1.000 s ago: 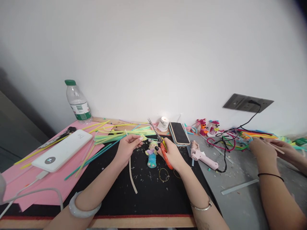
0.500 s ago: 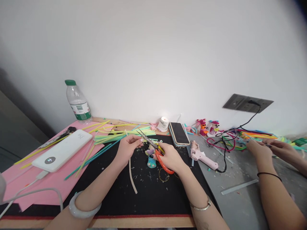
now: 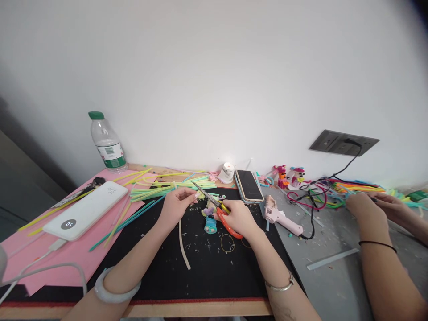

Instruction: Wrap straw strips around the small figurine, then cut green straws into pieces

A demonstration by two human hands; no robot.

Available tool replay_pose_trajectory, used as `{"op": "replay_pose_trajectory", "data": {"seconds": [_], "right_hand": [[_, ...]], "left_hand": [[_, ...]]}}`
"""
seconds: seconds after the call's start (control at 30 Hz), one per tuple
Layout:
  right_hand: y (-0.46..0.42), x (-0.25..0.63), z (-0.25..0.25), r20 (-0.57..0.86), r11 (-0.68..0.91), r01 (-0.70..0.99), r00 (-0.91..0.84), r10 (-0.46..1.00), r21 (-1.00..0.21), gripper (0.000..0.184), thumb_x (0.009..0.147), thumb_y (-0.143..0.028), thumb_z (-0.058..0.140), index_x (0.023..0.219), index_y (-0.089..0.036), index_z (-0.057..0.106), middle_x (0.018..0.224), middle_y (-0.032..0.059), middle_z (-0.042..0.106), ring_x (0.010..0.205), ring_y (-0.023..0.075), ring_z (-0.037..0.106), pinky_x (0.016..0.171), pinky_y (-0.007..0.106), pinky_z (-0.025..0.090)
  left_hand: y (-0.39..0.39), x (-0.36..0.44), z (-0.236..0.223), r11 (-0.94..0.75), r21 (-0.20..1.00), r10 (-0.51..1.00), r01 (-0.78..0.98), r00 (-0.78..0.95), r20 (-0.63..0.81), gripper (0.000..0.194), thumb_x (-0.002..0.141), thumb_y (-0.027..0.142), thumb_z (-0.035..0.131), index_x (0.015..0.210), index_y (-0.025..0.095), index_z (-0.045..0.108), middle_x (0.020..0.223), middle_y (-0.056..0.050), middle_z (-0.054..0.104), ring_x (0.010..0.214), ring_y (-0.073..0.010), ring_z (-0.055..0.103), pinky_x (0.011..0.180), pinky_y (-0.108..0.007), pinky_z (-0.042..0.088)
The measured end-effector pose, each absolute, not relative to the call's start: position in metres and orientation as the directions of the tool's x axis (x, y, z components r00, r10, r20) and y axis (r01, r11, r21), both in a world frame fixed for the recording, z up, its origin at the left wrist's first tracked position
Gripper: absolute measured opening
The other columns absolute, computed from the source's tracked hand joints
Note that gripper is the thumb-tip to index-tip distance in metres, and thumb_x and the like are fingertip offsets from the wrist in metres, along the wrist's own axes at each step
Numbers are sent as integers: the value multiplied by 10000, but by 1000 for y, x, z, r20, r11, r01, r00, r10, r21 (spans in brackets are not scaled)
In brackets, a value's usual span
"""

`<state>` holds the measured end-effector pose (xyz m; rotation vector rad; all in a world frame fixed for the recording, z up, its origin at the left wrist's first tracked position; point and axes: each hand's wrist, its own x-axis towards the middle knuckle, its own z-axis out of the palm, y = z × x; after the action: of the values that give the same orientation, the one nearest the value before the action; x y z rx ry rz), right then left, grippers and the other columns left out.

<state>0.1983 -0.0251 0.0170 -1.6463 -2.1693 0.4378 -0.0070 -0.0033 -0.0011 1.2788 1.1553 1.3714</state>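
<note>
My left hand (image 3: 177,204) pinches a small yellow-green fuzzy piece (image 3: 199,195) above the black mat (image 3: 200,267). My right hand (image 3: 238,217) grips orange-handled scissors (image 3: 219,209), whose blades point up and left and meet the fuzzy piece at my left fingertips. Between my hands a small pastel pipe-cleaner figure (image 3: 210,219) with a blue base stands on the mat. A cream strip (image 3: 182,243) lies on the mat below my left hand.
Coloured pipe cleaners (image 3: 160,187) lie spread at the back left, by a white power bank (image 3: 87,208) on pink paper and a water bottle (image 3: 107,143). A phone (image 3: 248,185), a pink glue gun (image 3: 281,217) and small figures (image 3: 288,175) lie to the right. Another person's hands (image 3: 371,207) work at far right.
The scissors swung from pointing upward down to the left, their blades now reaching the piece at my left fingertips. The other person's hands drew closer together.
</note>
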Motion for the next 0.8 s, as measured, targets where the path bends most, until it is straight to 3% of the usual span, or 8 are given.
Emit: {"op": "replay_pose_trajectory", "data": {"seconds": [0.27, 0.57, 0.8], "right_hand": [[-23, 197, 14, 199, 288, 791, -213, 957, -540, 325, 759, -452, 554, 666, -201, 369, 636, -39, 455, 566, 103, 386, 503, 211, 262], [-28, 190, 11, 122, 332, 765, -320, 939, -551, 282, 775, -448, 543, 711, -203, 418, 704, -8, 515, 600, 120, 439, 546, 226, 314], [-31, 187, 13, 100, 310, 784, -306, 947, -538, 259, 766, -422, 553, 696, -205, 433, 689, -8, 530, 590, 121, 444, 526, 224, 310]], "left_hand": [[-4, -5, 0, -107, 982, 990, -153, -112, 91, 247, 610, 348, 754, 723, 150, 660, 606, -9, 641, 586, -137, 593, 612, -262, 475], [-7, -2, 0, -65, 942, 987, -329, -157, 13, 287, 606, 334, 769, 774, 137, 644, 626, 11, 618, 595, -91, 561, 615, -215, 460], [-8, 0, 2, -83, 918, 985, -387, -170, 17, 288, 609, 330, 768, 780, 135, 643, 638, 19, 597, 599, -75, 543, 608, -196, 451]]}}
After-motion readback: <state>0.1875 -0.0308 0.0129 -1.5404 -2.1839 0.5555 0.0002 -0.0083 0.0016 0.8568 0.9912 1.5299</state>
